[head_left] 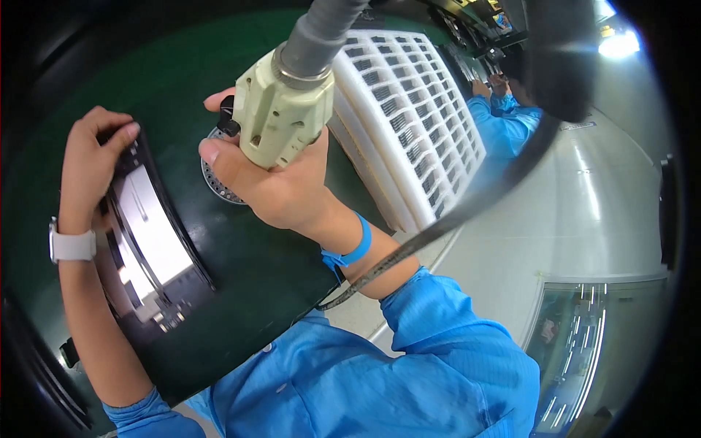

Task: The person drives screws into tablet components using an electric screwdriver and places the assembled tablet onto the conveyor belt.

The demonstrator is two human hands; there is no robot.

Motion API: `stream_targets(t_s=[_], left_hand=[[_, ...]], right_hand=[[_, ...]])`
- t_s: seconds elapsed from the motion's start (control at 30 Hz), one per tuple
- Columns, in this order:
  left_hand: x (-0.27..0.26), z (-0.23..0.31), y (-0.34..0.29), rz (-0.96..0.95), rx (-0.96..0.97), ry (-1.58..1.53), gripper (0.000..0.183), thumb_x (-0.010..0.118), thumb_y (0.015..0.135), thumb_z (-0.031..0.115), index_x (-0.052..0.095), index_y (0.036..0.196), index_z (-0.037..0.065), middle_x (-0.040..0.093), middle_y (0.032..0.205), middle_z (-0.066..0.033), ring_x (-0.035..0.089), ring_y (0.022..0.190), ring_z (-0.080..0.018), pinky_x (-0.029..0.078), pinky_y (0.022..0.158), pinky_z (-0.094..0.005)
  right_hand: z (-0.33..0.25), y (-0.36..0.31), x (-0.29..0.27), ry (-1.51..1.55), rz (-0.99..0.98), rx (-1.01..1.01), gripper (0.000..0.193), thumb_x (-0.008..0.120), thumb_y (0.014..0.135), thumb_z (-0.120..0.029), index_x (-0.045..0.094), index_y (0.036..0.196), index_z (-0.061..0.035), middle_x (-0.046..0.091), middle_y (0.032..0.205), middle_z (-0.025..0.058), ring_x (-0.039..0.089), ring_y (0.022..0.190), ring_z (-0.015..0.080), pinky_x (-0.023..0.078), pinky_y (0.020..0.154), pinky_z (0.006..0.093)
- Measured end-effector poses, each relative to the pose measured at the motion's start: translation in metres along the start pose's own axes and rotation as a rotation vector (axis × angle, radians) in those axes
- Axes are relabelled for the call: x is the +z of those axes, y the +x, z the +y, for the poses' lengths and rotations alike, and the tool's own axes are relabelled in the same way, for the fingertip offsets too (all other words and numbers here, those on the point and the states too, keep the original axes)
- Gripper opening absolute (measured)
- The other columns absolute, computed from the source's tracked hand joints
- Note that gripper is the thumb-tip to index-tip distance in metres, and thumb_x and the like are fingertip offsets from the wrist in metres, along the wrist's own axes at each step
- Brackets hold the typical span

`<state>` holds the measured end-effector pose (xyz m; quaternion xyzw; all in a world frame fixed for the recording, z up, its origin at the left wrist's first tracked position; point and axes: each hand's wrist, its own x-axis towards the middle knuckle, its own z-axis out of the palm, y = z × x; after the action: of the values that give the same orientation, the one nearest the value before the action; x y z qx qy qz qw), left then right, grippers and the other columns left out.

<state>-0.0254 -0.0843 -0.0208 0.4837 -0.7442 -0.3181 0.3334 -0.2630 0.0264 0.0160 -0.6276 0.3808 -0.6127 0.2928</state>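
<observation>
My right hand point(281, 186) is wrapped round a cream electric screwdriver point(288, 109) with a black switch, seen from its top end; the tool hides most of my fingers and its tip. From its top a thick grey sleeve point(321, 33) runs upward. Partly covered by this hand is a round perforated metal dish point(219, 175). My left hand point(102, 142) is closed on the far end of a long black device panel point(157, 233), thumb and fingers at its edge. The panel lies on the table, has a shiny reflective middle, and carries small components at its near end.
White foam trays point(409, 109) with rows of black parts are stacked on the right of the dark green table point(241, 306). A dark cable point(453, 215) crosses in front of my right forearm. Farther right, a person in blue point(504, 124) works at the bench.
</observation>
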Motion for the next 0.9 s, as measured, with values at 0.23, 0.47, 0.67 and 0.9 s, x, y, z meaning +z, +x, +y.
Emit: stream_targets(t_s=[0.23, 0.47, 0.67, 0.9], left_hand=[[-0.004, 0.025, -0.049, -0.032, 0.005, 0.036, 0.020, 0.075, 0.078, 0.004, 0.067, 0.094, -0.005, 0.059, 0.085, -0.0127, 0.059, 0.079, -0.0259, 0.047, 0.073, -0.0327], [0.004, 0.044, -0.085, 0.053, -0.014, 0.235, 0.022, 0.072, 0.083, 0.015, 0.069, 0.095, -0.003, 0.061, 0.090, -0.0132, 0.059, 0.087, -0.0325, 0.048, 0.077, -0.0389], [0.009, 0.063, -0.103, 0.021, 0.054, 0.165, 0.019, 0.074, 0.080, 0.016, 0.071, 0.089, 0.000, 0.062, 0.086, -0.0124, 0.060, 0.088, -0.0337, 0.049, 0.072, -0.0428], [0.002, 0.058, -0.117, -0.053, -0.038, 0.095, 0.015, 0.069, 0.085, 0.012, 0.074, 0.094, 0.000, 0.061, 0.083, -0.0108, 0.059, 0.085, -0.0293, 0.048, 0.075, -0.0390]], right_hand=[[0.016, 0.033, 0.011, 0.170, 0.035, 0.276, 0.042, 0.077, 0.078, 0.005, 0.060, 0.116, -0.0012, 0.064, 0.106, 0.0057, 0.060, 0.078, 0.0063, 0.052, 0.071, 0.0241], [0.009, 0.045, 0.025, 0.214, 0.015, 0.360, 0.043, 0.078, 0.078, 0.001, 0.059, 0.117, 0.0003, 0.067, 0.089, 0.0041, 0.063, 0.073, 0.0091, 0.051, 0.065, 0.0241], [-0.005, 0.057, -0.002, 0.174, 0.162, 0.212, 0.021, 0.064, 0.088, -0.012, 0.064, 0.100, 0.0045, 0.052, 0.061, 0.0014, 0.051, 0.052, 0.0129, 0.047, 0.057, 0.0312], [0.010, 0.036, 0.021, 0.267, 0.185, 0.258, 0.018, 0.064, 0.087, -0.009, 0.063, 0.098, 0.0047, 0.048, 0.058, 0.0032, 0.048, 0.048, 0.0133, 0.044, 0.053, 0.0316]])
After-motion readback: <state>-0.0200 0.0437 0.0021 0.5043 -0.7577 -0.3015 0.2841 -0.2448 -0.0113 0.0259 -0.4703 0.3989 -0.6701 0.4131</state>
